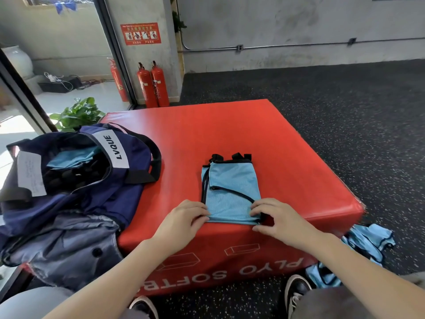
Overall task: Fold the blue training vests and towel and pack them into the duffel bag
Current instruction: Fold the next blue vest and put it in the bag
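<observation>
A person's left hand (184, 218) and right hand (276, 217) pinch the near 2 corners of a folded blue vest (230, 194), fingers curled onto the fabric's near edge, thumbs tucked below it. The vest lies as a narrow rectangle, black-trimmed, near the front edge of a red padded box (264, 139). At near right, on the dark speckled floor (345, 107) beside the box, a heap of more vests (368, 240) waits unfolded. At left, overlapping the box's left edge, the navy duffel bag (96, 180) stands open, with blue fabric (71, 158) already inside. No towel can be made out for certain. Judging by this, packing is partway done: one vest nearly folded, several left. Far behind, 3 fire extinguishers (153, 85) stand against a concrete wall.
</observation>
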A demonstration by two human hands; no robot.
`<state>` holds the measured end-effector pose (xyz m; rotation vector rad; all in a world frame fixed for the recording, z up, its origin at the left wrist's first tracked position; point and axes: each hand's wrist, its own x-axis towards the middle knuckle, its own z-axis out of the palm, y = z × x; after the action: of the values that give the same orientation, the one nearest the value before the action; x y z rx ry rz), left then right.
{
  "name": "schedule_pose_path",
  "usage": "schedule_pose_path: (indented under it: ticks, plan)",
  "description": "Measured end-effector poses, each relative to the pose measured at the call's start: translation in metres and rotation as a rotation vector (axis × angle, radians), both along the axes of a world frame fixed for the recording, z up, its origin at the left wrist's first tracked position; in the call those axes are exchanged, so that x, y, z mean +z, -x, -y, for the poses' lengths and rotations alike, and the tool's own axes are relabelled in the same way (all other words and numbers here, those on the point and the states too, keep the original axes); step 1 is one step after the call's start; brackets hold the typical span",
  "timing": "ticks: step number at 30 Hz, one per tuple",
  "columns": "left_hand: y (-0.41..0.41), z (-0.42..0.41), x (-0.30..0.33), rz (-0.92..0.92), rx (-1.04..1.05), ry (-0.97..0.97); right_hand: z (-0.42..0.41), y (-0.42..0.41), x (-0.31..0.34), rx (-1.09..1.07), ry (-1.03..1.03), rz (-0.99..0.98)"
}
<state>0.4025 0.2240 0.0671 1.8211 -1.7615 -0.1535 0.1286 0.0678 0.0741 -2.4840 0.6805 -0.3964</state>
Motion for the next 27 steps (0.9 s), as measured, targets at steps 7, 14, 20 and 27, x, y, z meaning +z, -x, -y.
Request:
schedule_pose_path:
  ticks: [7, 14, 20, 27]
  plan:
    - [0.003, 0.001, 0.002, -0.065, 0.045, -0.041, 0.0, 0.0, 0.004, -0.01, 0.008, 0.039]
    - [0.008, 0.0, 0.009, 0.026, 0.054, -0.069, -0.004, -0.009, 0.018, -0.07, -0.104, 0.061]
    - [0.014, 0.009, 0.013, 0.023, 0.102, 0.01, -0.005, -0.008, 0.027, -0.14, -0.253, 0.067]
    - [0.022, 0.005, 0.025, -0.251, -0.001, 0.089, -0.007, -0.006, 0.041, -0.187, -0.307, 0.217]
